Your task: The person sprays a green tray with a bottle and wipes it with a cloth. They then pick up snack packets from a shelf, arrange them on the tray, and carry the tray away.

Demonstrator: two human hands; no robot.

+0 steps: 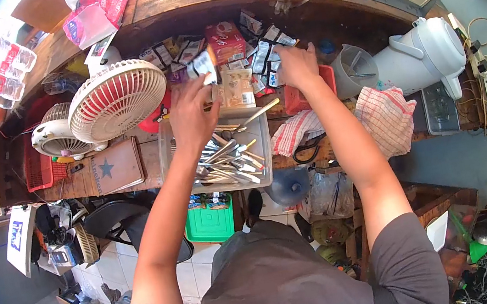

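Left hand (189, 113) pinches a small sachet (203, 66), lifted above the cutlery tray (263, 149). Right hand (296, 64) reaches into the sachet pile (260, 54), fingers curled, probably gripping one. Sorting step; next needs a clean single-packet pick.

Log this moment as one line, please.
left hand: holds sachet | right hand: on hanging sachets | below: cutlery tray

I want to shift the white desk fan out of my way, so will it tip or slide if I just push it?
The white fan looks top-heavy: a wide round grille leaning back over a small base, so a high push would probably tip it. It seems to be light plastic, likely sliding easily if nudged low. A second fan sits close beside it.
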